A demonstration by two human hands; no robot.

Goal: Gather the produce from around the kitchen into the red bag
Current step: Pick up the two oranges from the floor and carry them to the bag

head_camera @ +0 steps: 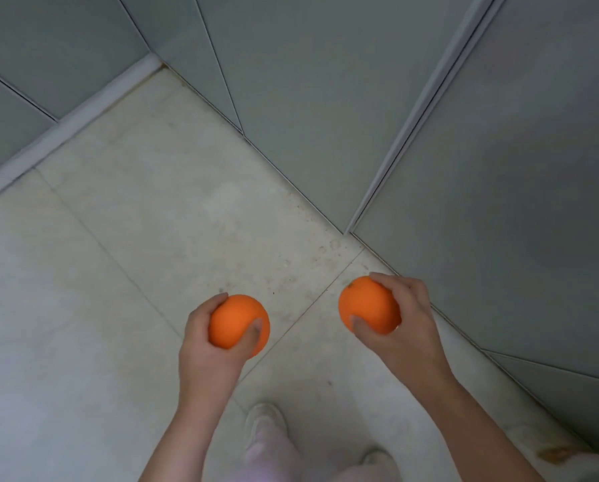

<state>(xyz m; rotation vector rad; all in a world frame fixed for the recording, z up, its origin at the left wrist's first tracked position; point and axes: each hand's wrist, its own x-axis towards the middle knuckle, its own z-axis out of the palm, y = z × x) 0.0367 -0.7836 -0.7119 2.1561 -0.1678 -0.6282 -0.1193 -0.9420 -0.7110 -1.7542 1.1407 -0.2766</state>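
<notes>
The left hand (204,346) grips one orange (237,321) and the right hand (409,321) grips the other orange (367,304) above the floor (152,203), likely to carry both to the red bag, which is not in view.

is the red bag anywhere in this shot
No, only the left hand and right hand, an orange in each, pale floor tiles and grey cabinet doors show.

Pale tiled floor (152,238), grey cabinet doors (325,99)

Dim, soft light; wide-angle edge distortion
</notes>
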